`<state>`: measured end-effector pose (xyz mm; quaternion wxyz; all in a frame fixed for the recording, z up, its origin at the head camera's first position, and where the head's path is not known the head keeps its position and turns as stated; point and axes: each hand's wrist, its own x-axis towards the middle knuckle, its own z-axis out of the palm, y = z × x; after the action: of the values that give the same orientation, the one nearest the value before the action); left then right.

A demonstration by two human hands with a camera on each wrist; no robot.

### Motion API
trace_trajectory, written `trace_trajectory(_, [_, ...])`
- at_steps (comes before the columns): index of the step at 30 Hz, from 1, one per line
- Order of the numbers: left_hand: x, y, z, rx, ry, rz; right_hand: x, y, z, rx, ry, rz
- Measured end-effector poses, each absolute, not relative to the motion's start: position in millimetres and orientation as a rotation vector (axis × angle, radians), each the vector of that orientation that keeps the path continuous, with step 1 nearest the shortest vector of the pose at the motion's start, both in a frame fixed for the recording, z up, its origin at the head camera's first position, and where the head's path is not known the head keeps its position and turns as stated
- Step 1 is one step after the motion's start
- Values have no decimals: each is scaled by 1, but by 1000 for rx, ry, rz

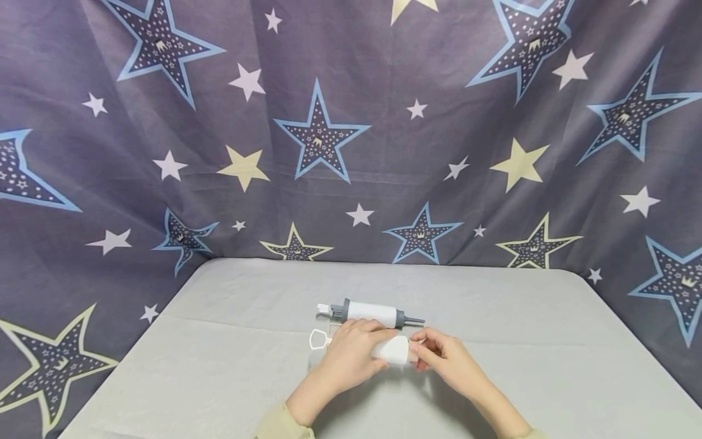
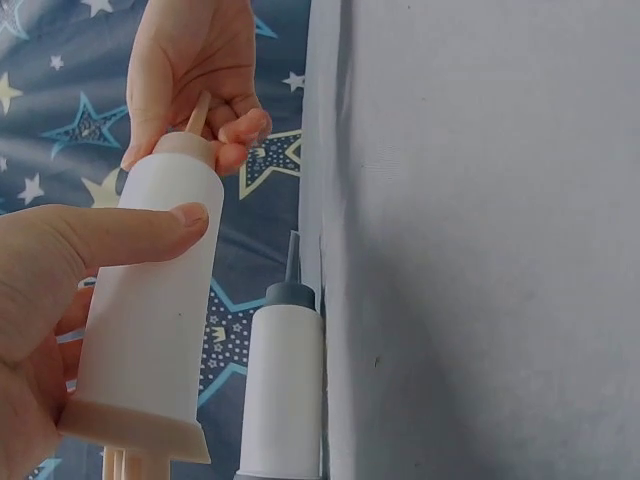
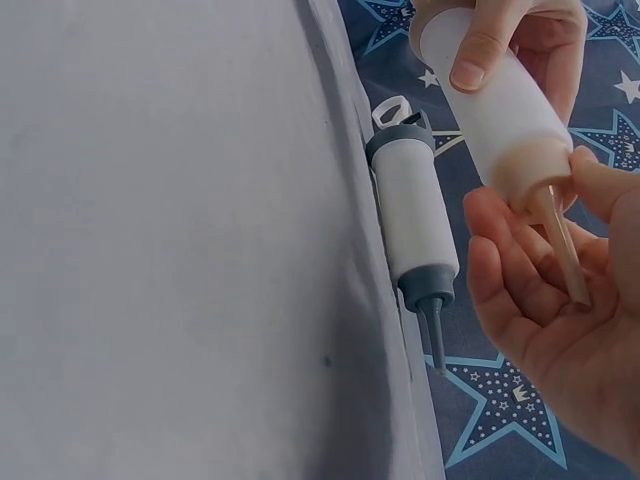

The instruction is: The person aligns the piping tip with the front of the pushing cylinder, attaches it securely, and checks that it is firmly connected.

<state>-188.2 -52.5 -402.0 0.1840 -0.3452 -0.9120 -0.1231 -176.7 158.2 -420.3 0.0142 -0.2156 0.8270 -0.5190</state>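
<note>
A white balloon pump with beige ends [image 2: 155, 310] is held lying sideways above the table in the head view. My left hand [image 1: 353, 347] grips its barrel, thumb laid along the white side. At the nozzle end, my right hand [image 1: 446, 360] pinches the beige cap [image 3: 530, 170] between thumb and fingers; the thin beige nozzle [image 3: 565, 245] points into that palm. A pale loop handle [image 1: 319, 339] sticks out left of my left hand. Just behind both hands lies a second balloon pump [image 1: 373, 314], white with dark grey ends, its nozzle to the right.
A pale grey cloth covers the table [image 1: 247, 378]. Behind it and along both sides hangs a dark curtain [image 1: 384, 140] printed with stars.
</note>
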Motion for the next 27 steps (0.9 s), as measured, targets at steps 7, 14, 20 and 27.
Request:
trace_trajectory(7, [-186,-53,-401,-982,-2572,-340,-174,157,-414,-725,2633,-1513])
trace_trajectory(14, [-185,-53,-401,-969,-2588,-353,-181,163,-424,-723,2621,-1502])
trace_trajectory(20, [-186,-53,-402,-968,-2592,-366,-178,166,-423,-731,2626,-1582])
trace_trajectory(27, [-186,-54,-403,-948,-2612,-368,-177,168,-428,-913,2716,-1635])
